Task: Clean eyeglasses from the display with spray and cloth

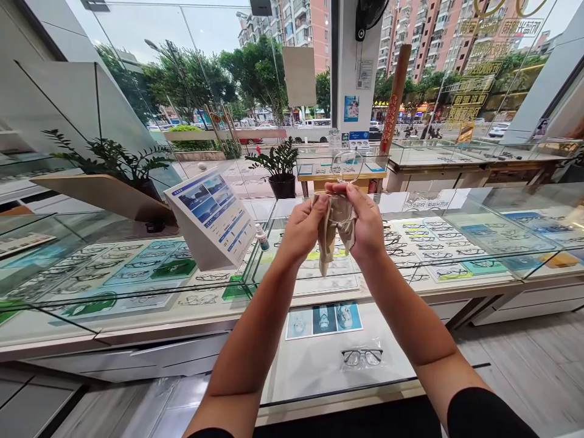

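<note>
Both my hands are raised close together over the glass display case. My left hand is closed, pinching a beige cloth that hangs down between the hands. My right hand is closed too, with thumb and fingers at the cloth and at a pair of thin-rimmed glasses. One round lens of the glasses stands up above the fingers, and the other shows in front of the cloth. Lower down, dark-framed glasses lie on the white counter.
A printed card stand and a small bottle stand left of my hands. Rows of eyeglasses fill the glass cases on both sides. A picture card lies on the counter. Beyond are a potted plant and windows.
</note>
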A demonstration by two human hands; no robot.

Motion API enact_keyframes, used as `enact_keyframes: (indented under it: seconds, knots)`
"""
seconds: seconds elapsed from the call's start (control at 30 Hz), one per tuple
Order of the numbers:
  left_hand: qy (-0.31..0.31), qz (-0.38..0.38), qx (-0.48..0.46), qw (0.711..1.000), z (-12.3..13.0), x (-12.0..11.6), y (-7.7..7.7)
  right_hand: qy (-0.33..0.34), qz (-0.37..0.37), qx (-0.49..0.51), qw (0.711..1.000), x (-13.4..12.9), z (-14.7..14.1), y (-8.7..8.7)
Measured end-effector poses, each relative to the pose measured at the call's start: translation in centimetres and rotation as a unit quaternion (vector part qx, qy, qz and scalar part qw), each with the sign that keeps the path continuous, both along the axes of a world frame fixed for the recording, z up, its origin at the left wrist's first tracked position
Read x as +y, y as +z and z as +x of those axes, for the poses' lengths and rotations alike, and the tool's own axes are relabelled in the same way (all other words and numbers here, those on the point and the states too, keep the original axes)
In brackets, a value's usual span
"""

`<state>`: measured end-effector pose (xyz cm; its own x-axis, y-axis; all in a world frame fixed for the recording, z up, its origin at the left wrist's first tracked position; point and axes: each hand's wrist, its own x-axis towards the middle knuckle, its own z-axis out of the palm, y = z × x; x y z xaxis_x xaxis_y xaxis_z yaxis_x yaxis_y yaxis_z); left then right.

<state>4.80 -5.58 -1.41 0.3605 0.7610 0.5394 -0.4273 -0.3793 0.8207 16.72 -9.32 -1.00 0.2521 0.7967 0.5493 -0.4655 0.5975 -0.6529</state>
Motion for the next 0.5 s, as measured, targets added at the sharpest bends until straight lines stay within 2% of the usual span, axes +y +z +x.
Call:
enact_keyframes:
  seconds: [0.13,0.33,0.5]
  knots:
    - [0.021,-0.019,-0.031,0.999,-1.0,1.0,0.2,0.002,0.004,-0.028,1.0,0.1,0.8,0.2]
    - [0.06,-0.054,-0.07,0.994,-2.2,1.7,0.4,0.031,-0.01,-0.165,0.986,0.2,1.3,0.2]
    - [0.07,-0.049,-0.074,0.994,-2.4,1.9,0.4,-0.007,-0.025,-0.242,0.97,0.8,1.1,-0.4]
